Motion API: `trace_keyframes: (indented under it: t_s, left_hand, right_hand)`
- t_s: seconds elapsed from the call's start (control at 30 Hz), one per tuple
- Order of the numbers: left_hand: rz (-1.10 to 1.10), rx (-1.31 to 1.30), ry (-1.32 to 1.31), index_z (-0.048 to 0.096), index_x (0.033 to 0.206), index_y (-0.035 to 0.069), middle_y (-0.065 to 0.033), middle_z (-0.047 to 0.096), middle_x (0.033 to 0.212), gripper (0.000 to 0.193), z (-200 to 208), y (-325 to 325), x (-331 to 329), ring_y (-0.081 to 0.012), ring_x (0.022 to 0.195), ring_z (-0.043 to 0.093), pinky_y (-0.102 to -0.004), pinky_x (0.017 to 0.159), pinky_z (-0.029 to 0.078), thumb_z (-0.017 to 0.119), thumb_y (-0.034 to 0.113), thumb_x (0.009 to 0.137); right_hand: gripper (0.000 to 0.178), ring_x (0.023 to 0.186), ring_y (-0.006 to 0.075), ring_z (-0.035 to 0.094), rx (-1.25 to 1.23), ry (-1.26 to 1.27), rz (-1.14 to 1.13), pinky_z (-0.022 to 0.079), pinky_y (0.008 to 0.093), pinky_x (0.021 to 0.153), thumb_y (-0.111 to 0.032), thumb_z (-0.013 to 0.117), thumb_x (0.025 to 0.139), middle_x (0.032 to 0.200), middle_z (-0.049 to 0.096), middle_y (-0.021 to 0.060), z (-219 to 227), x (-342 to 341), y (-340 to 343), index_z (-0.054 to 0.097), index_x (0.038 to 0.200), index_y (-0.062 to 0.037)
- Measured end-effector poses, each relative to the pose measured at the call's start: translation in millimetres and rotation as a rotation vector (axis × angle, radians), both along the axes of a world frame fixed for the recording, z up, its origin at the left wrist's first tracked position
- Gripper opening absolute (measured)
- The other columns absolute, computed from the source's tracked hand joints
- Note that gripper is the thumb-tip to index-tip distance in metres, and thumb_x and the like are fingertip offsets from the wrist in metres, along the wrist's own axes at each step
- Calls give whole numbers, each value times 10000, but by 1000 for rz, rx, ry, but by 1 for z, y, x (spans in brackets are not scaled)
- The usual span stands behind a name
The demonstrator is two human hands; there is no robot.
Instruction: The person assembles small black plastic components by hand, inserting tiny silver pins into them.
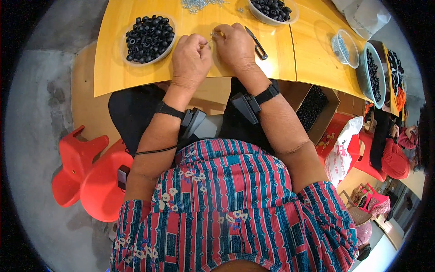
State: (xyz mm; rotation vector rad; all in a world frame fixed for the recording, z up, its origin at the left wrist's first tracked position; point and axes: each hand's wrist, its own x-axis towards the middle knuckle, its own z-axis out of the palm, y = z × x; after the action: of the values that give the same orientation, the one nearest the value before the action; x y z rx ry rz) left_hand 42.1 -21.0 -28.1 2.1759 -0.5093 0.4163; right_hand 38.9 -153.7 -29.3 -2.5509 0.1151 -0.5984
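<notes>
Over the front part of the yellow table (278, 54), my left hand (192, 59) is closed, thumb and fingertips pinched together. What it holds, if anything, is too small to make out. Close beside it, my right hand (235, 45) also has its fingers curled in a pinch. A tiny clear glint shows by its fingertips, but I cannot name the piece. Left of my hands, a clear bowl (156, 60) is heaped with small black ring-like parts (147, 38). A black-handled cutter (257, 44) lies just right of my right hand. Small clear pieces (199, 4) are piled beyond my hands.
Another bowl (272, 21) of black parts stands at the far right. Further right are a small tub (355, 61) of clear pieces and a blue-green basin (364, 75). Below sits a cardboard box (333, 106) of black parts. Red chairs (106, 186) stand left; a person (394, 158) sits right.
</notes>
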Motion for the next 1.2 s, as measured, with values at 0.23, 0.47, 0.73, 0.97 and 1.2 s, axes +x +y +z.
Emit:
trace_keyframes:
  t_s: [0.23,0.47,0.73,0.97,1.2]
  left_hand:
    - [-19,38,-41,586,789,46,-96,520,672,97,-1,2,0,-253,623,523,-362,569,433,641,44,710]
    - [-4,27,-17,607,928,54,-96,504,660,219,-1,1,1,-260,624,512,-368,584,432,642,44,712]
    - [1,18,-8,636,932,47,-99,509,653,208,-2,-3,10,-258,633,515,-362,594,437,647,57,724]
    - [21,83,-33,653,870,57,-106,528,692,175,-2,-8,15,-257,641,531,-365,583,444,689,95,703]
    - [34,103,-1,630,867,43,-148,586,832,179,-1,-9,18,-332,788,577,-398,694,485,677,99,704]
  right_hand:
    - [76,716,322,604,2,21,-1,490,411,608,-199,628,774,795,569,105,-2,-4,-5,663,821,-150]
    - [85,719,305,606,27,-22,30,493,400,622,-193,631,771,786,580,88,-5,-4,-6,661,796,-117]
    - [98,729,297,606,38,-13,30,494,389,635,-199,637,767,798,590,82,-3,-5,-7,660,791,-107]
    - [96,731,300,607,32,-22,39,494,389,635,-190,638,757,793,595,78,-4,-3,-5,656,775,-97]
    - [97,713,306,602,155,-104,29,491,388,650,-145,650,729,759,590,114,-9,0,-9,665,784,-66]
